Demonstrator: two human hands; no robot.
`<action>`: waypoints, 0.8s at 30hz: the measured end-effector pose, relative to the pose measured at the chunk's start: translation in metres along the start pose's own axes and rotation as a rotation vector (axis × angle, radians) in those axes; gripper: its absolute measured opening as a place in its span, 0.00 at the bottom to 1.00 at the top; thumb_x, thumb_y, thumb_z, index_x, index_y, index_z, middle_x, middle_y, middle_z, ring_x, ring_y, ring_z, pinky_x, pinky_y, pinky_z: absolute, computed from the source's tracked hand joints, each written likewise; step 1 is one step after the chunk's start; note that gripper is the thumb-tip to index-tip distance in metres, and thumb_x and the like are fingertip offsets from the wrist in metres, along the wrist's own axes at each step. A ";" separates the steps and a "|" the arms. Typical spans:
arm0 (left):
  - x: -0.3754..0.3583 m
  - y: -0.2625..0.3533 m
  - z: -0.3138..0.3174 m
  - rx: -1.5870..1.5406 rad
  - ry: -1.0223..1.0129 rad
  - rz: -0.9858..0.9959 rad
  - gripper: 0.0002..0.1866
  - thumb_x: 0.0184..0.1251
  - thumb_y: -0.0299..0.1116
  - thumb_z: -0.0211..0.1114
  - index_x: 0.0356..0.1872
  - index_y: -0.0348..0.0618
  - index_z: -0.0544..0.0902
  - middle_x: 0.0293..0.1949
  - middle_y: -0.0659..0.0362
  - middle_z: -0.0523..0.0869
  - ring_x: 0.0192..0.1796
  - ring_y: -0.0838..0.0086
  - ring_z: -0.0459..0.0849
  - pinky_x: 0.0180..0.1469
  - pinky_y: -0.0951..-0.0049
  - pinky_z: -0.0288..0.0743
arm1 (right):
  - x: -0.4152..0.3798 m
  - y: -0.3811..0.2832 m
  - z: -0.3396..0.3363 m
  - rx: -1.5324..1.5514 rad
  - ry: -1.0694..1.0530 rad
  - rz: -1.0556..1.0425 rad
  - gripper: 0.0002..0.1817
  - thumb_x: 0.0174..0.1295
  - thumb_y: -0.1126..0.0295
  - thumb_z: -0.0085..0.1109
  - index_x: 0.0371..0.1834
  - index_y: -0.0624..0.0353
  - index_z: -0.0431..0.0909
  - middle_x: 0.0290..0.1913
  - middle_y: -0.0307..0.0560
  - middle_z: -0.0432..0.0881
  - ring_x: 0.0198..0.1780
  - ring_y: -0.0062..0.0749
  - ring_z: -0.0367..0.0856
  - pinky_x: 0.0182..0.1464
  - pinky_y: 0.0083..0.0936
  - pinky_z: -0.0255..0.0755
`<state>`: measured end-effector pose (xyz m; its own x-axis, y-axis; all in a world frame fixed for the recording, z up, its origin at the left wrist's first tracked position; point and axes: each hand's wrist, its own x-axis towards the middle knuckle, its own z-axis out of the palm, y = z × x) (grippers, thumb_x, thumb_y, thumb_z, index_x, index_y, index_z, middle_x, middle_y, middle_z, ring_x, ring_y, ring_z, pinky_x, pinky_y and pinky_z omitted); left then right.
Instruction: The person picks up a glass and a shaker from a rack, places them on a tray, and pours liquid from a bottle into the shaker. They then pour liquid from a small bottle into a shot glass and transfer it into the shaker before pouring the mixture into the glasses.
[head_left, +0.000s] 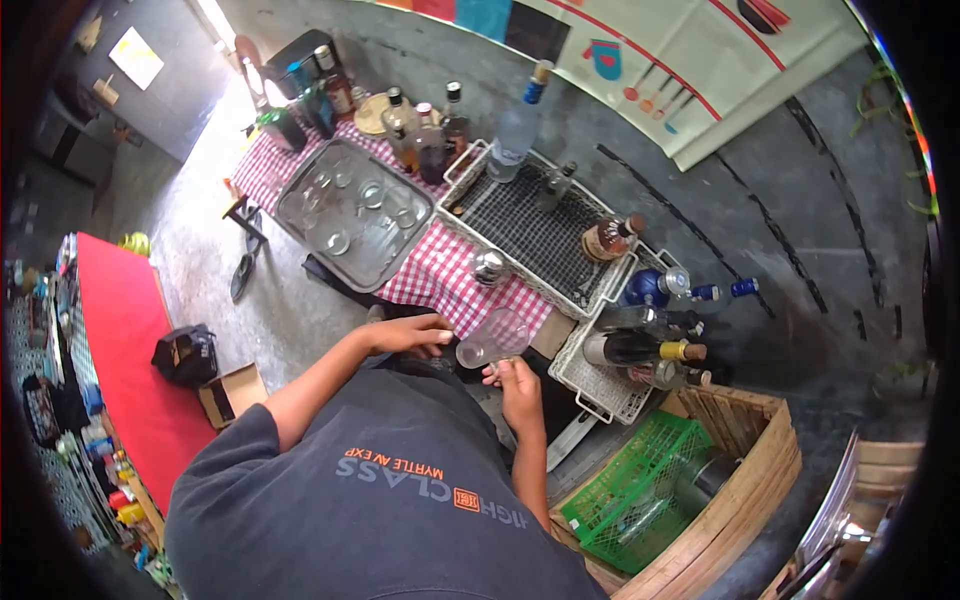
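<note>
A clear glass vessel [495, 338] is tilted in front of my body, just off the near edge of the checked cloth. My right hand [514, 382] is closed on its near edge, thumb and fingers pinched together. Just left of the glass, my left hand [415, 337] is held with its fingers loosely bent and partly spread, with nothing visible in it. On the cloth beyond the glass stands a shiny metal cup-like item [489, 267].
A grey tray [362, 262] of glasses lies on the checked cloth [440, 262]. White wire baskets [470, 225] hold bottles, including a tall clear bottle [513, 135]. At right, a wooden crate [730, 510] contains a green plastic basket [640, 490]. A red-topped table [130, 330] is at left.
</note>
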<state>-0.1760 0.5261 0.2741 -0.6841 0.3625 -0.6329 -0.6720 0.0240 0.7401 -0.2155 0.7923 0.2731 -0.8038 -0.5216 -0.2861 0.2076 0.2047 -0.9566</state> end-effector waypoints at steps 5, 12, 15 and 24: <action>0.000 -0.003 -0.013 0.038 -0.136 0.066 0.45 0.68 0.64 0.56 0.72 0.39 0.56 0.66 0.49 0.68 0.65 0.63 0.71 0.61 0.60 0.72 | 0.019 -0.030 0.040 -0.209 -0.131 -0.162 0.15 0.73 0.63 0.48 0.39 0.66 0.74 0.34 0.56 0.83 0.34 0.45 0.84 0.38 0.35 0.75; -0.022 -0.014 -0.073 -0.085 -0.150 0.087 0.46 0.68 0.62 0.57 0.77 0.45 0.50 0.69 0.52 0.66 0.67 0.63 0.69 0.62 0.59 0.72 | 0.052 -0.047 0.093 -0.538 -0.179 -0.224 0.14 0.71 0.62 0.52 0.38 0.65 0.74 0.32 0.56 0.80 0.36 0.48 0.82 0.38 0.37 0.71; -0.027 -0.015 -0.105 -0.150 -0.041 0.079 0.40 0.69 0.56 0.57 0.75 0.45 0.57 0.65 0.54 0.71 0.63 0.68 0.72 0.59 0.64 0.72 | 0.071 -0.058 0.124 -0.522 -0.248 -0.203 0.14 0.70 0.62 0.54 0.41 0.64 0.73 0.33 0.58 0.80 0.36 0.48 0.82 0.39 0.37 0.71; -0.033 -0.028 -0.211 -0.183 0.001 0.186 0.34 0.67 0.53 0.58 0.69 0.44 0.66 0.60 0.56 0.74 0.59 0.71 0.73 0.55 0.70 0.71 | 0.124 -0.036 0.207 0.070 -0.170 0.159 0.15 0.69 0.68 0.56 0.55 0.64 0.74 0.49 0.45 0.81 0.48 0.28 0.82 0.54 0.27 0.73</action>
<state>-0.1943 0.3169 0.2260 -0.8008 0.3440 -0.4903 -0.5749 -0.2117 0.7903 -0.2076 0.5485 0.2605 -0.6534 -0.6206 -0.4335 0.3672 0.2409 -0.8984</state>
